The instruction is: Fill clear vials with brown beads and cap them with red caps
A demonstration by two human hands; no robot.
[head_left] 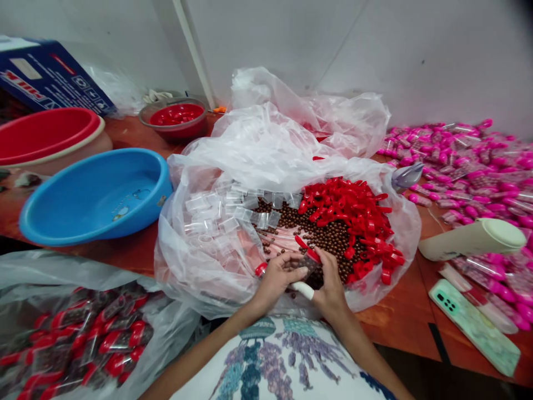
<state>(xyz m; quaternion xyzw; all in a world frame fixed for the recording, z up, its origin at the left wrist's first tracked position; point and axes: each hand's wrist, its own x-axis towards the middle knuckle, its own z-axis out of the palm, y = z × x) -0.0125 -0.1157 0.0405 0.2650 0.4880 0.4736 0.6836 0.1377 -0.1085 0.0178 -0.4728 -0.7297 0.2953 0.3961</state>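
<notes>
- The left hand [278,278] and right hand [330,286] meet at lower centre of the frame, fingers closed together around a small clear tube [307,262] of brown beads with a red cap [313,255].
- A second red-capped piece [261,269] shows at the left hand's knuckles.
- The hands sit over a clear plastic bag [208,266] holding brown beads [328,236], loose red caps [353,214] and empty clear tubes [225,214].
- At lower left, another bag of filled red-capped tubes [83,339].
- At left, a blue basin [83,222] and red basin [41,133].
- At right, pink-capped tubes [470,161], a cream-coloured handheld tool [470,240] and a phone [474,325].
</notes>
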